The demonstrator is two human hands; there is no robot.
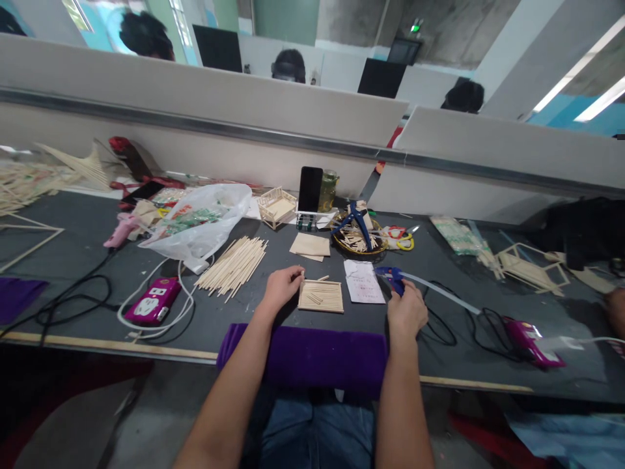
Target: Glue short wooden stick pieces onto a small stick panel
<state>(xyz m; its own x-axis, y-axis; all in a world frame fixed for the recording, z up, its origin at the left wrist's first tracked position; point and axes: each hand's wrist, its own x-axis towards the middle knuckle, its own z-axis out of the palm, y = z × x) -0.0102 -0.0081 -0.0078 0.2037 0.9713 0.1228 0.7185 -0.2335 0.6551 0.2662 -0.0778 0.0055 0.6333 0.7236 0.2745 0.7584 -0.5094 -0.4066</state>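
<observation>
My left hand (284,286) is closed in a pinch at the far left corner of a small panel of wooden sticks (329,299). A bit of pale wood, seemingly a short stick, shows at its fingertips. Raised sticks edge the panel, and a few loose short pieces lie on it. Wrapped round the handle of a blue hot glue gun (394,279), my right hand (407,312) rests to the right of the panel. The gun's nozzle points left, over a sheet of paper with writing (364,282). A long glue stick (442,292) runs out of its back.
Loose wooden sticks (234,267) lie left, near a plastic bag (200,221) and a purple power strip (153,301). Behind stand a small stick model (277,207), a phone (310,189) and a basket (359,244). A rolled purple cloth (327,355) lines the front edge.
</observation>
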